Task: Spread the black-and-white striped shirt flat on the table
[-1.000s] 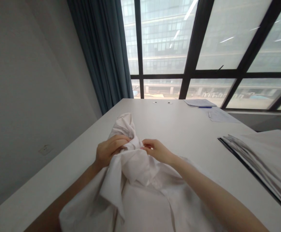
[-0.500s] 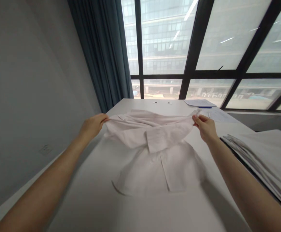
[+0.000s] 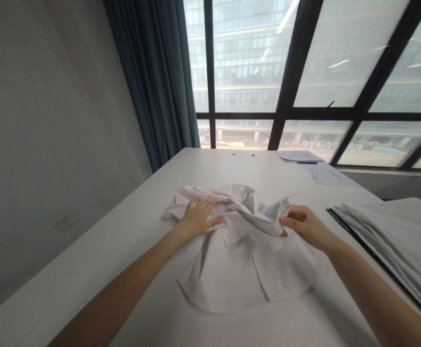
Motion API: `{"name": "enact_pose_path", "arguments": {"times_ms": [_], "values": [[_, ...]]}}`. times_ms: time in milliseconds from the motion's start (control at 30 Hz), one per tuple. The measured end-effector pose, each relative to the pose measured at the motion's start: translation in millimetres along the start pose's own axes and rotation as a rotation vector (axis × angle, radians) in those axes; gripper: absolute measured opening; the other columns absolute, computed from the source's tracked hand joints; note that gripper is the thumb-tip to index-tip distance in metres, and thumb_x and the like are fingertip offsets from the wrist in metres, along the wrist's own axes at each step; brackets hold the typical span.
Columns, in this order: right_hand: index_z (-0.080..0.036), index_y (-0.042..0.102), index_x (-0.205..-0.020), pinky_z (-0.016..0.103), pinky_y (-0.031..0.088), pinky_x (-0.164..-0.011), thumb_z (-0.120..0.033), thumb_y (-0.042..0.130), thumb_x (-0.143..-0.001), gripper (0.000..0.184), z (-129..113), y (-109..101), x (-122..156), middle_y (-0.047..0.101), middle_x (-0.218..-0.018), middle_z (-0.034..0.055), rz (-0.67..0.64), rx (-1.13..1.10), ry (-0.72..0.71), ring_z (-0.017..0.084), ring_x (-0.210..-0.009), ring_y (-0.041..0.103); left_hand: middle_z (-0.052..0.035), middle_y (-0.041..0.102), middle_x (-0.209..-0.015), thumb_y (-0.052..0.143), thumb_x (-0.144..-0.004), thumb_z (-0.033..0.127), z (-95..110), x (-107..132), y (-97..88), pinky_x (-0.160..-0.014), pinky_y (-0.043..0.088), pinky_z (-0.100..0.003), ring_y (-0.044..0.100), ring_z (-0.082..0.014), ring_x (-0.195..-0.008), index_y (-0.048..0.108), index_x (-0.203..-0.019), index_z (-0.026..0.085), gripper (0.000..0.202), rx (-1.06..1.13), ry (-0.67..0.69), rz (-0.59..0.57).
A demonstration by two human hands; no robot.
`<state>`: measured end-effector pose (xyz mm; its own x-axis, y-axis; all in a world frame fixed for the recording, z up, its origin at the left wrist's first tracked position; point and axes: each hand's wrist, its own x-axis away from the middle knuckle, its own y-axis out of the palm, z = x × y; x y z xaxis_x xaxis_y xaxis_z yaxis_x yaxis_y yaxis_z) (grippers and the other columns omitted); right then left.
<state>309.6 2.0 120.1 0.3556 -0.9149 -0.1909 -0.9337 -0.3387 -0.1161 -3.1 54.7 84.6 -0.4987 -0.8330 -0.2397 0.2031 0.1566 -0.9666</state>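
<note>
A pale pinkish-white shirt (image 3: 232, 270) lies crumpled on the white table (image 3: 141, 299). Its upper part is bunched in folds, while the lower part with the button placket spreads toward me. My left hand (image 3: 197, 219) rests on the bunched cloth at the left, fingers spread and holding nothing. At the right, my right hand (image 3: 302, 224) pinches an edge of the shirt between thumb and fingers, lifting it slightly. The collar and sleeves cannot be made out in the folds.
A stack of folded white cloth (image 3: 405, 241) with a dark edge lies at the right. Papers (image 3: 299, 155) and a blue pen (image 3: 307, 163) sit at the far right corner. A grey wall (image 3: 58, 159) borders the left side; a blue curtain (image 3: 156, 86) and windows stand behind.
The shirt, held stretched between both hands, has come down and crumpled. My left hand has let go of its corner and moved right onto the cloth; my right hand is lower, still pinching.
</note>
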Motion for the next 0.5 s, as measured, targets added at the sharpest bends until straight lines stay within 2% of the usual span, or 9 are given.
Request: {"name": "enact_pose_path", "arguments": {"times_ms": [67, 133, 200, 267, 300, 333, 367, 400, 500], "values": [[-0.016, 0.069, -0.079, 0.031, 0.049, -0.064, -0.041, 0.07, -0.079, 0.025, -6, -3, 2, 0.066, -0.074, 0.0046, 0.064, 0.013, -0.005, 0.017, -0.067, 0.06, -0.0077, 0.07, -0.107, 0.046, -0.095, 0.035, -1, 6, -1.6, -0.112, 0.023, -0.049, 0.061, -0.0221, -0.108, 0.065, -0.11, 0.021, 0.028, -0.003, 0.096, -0.011], [-0.017, 0.068, -0.074, 0.027, 0.046, -0.055, -0.043, 0.071, -0.077, 0.026, -6, -16, 1, 0.062, -0.064, 0.0015, 0.262, -0.016, -0.057, 0.013, -0.057, 0.055, -0.0044, 0.071, -0.088, 0.042, -0.094, 0.023, -11, 15, -9.2, -0.111, 0.027, -0.047, 0.064, -0.0197, -0.094, 0.069, -0.089, 0.021, 0.027, -0.012, 0.158, 0.032], [-0.02, 0.065, -0.069, 0.025, 0.044, -0.049, -0.044, 0.076, -0.071, 0.026, -2, -34, 1, 0.058, -0.059, -0.0018, 0.515, -0.066, -0.156, 0.011, -0.05, 0.05, -0.0038, 0.07, -0.086, 0.041, -0.089, 0.015, -30, 27, -22.8, -0.11, 0.028, -0.047, 0.063, -0.0196, -0.092, 0.069, -0.086, 0.021, 0.029, -0.006, 0.136, 0.188], [-0.023, 0.064, -0.065, 0.025, 0.046, -0.049, -0.046, 0.078, -0.067, 0.027, 0, -49, 5, 0.058, -0.057, -0.0032, 0.654, -0.098, -0.237, 0.011, -0.049, 0.051, -0.0048, 0.07, -0.09, 0.039, -0.086, 0.014, -59, 39, -40.0, -0.11, 0.028, -0.049, 0.061, -0.0208, -0.095, 0.068, -0.086, 0.02, 0.03, 0.023, 0.001, 0.419], [-0.024, 0.064, -0.064, 0.026, 0.047, -0.05, -0.047, 0.078, -0.066, 0.027, -1, -53, 10, 0.059, -0.056, -0.0027, 0.633, -0.078, -0.245, 0.012, -0.049, 0.053, -0.0055, 0.069, -0.091, 0.039, -0.086, 0.016, -75, 44, -48.6, -0.108, 0.031, -0.048, 0.061, -0.0209, -0.093, 0.067, -0.085, 0.019, 0.028, 0.038, -0.07, 0.513], [-0.024, 0.065, -0.063, 0.028, 0.049, -0.053, -0.047, 0.078, -0.067, 0.027, -3, -52, 15, 0.061, -0.056, -0.0014, 0.544, -0.023, -0.216, 0.014, -0.051, 0.056, -0.0068, 0.069, -0.092, 0.04, -0.085, 0.019, -92, 49, -56.5, -0.103, 0.038, -0.045, 0.06, -0.0214, -0.093, 0.067, -0.087, 0.018, 0.027, 0.06, -0.137, 0.579], [-0.024, 0.067, -0.063, 0.031, 0.05, -0.056, -0.047, 0.077, -0.068, 0.025, -7, -49, 20, 0.064, -0.058, 0.0007, 0.407, 0.059, -0.159, 0.017, -0.055, 0.059, -0.0077, 0.068, -0.092, 0.041, -0.086, 0.023, -107, 54, -62.9, -0.095, 0.045, -0.041, 0.059, -0.0217, -0.093, 0.067, -0.088, 0.017, 0.026, 0.082, -0.21, 0.631], [-0.023, 0.07, -0.065, 0.032, 0.052, -0.059, -0.045, 0.076, -0.07, 0.023, -12, -42, 25, 0.067, -0.062, 0.0031, 0.238, 0.164, -0.09, 0.019, -0.059, 0.062, -0.0077, 0.067, -0.092, 0.042, -0.086, 0.026, -122, 59, -67.6, -0.09, 0.047, -0.039, 0.058, -0.0219, -0.092, 0.067, -0.088, 0.017, 0.026, 0.078, -0.272, 0.633], [-0.022, 0.075, -0.081, 0.034, 0.052, -0.075, -0.035, 0.068, -0.081, 0.014, -28, -13, 34, 0.073, -0.081, 0.005, -0.231, 0.424, 0.055, 0.023, -0.079, 0.067, -0.009, 0.069, -0.096, 0.045, -0.082, 0.026, -155, 74, -70.9, -0.091, 0.046, -0.042, 0.059, -0.0244, -0.095, 0.068, -0.086, 0.016, 0.026, -0.015, -0.342, 0.411]]}}
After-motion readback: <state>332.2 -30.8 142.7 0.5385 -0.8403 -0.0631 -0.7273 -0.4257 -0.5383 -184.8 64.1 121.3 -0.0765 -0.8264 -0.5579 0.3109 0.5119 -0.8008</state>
